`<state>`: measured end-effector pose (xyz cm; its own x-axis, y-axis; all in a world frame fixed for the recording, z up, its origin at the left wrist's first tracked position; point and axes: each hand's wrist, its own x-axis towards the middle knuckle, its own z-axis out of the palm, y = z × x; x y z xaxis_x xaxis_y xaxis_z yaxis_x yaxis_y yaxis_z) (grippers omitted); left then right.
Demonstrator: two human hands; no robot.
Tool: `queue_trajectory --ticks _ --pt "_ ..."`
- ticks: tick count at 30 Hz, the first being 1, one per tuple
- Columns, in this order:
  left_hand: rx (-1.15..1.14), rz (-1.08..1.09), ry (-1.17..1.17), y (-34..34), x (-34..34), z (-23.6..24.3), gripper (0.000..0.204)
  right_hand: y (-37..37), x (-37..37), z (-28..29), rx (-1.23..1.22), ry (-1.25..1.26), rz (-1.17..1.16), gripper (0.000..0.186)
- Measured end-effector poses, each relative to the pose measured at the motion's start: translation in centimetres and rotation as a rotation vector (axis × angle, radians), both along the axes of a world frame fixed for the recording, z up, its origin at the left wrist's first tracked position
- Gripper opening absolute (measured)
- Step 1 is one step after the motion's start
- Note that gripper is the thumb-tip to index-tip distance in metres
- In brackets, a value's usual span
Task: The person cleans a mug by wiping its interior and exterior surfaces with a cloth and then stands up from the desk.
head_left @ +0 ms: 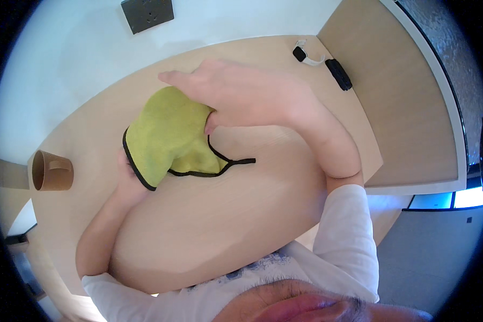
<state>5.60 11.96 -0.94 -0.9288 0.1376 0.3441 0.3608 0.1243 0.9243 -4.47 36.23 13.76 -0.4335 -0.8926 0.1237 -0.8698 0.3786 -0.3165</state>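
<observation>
A yellow-green cleaning cloth (166, 134) with black edging is bunched up over the table, its black hanging loop (244, 161) pointing right. My left hand (131, 174) is at the cloth's lower left edge and grips it from underneath, with most of its fingers hidden by the fabric. Across the cloth's upper right side lies my right hand (204, 88), coming in from the right. Its thumb presses on the right edge of the fabric, and one finger stretches out to the left past the cloth's top. The other right fingers are mostly hidden.
A brown mug (53, 170) stands at the table's left end. A watch with a white strap (306, 55) and a small black case (338, 74) lie at the far right, by a wooden side panel (397, 91). A dark wall socket (147, 15) is above the wooden table (198, 236).
</observation>
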Motion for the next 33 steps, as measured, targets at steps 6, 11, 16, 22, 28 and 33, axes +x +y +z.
queue_trajectory --ticks 6,11,16,22,28,33 --pt "-0.069 -0.018 0.098 -0.3 -0.3 -1.0 0.049 -0.2 -0.4 -0.5 0.041 -0.074 -0.044 0.078" --pt "0.042 0.023 0.134 -0.6 0.0 -1.4 0.042 -0.7 -1.2 -1.1 0.085 -0.069 -0.033 0.077" --pt "0.033 0.024 0.122 -0.2 0.0 -1.4 0.042 0.2 -1.1 -1.2 0.033 -0.046 -0.001 0.072" --pt "0.052 0.01 0.083 -0.6 -0.2 -1.7 0.046 0.4 1.3 0.8 -0.136 0.142 0.166 0.05" --pt "0.093 0.012 -0.144 -1.2 0.2 -2.0 0.051 0.2 2.7 2.1 0.14 -0.039 0.173 0.04" --pt "-0.065 0.118 -0.028 -1.0 0.0 -1.5 0.049 -0.8 2.9 0.3 0.15 0.048 0.273 0.043"
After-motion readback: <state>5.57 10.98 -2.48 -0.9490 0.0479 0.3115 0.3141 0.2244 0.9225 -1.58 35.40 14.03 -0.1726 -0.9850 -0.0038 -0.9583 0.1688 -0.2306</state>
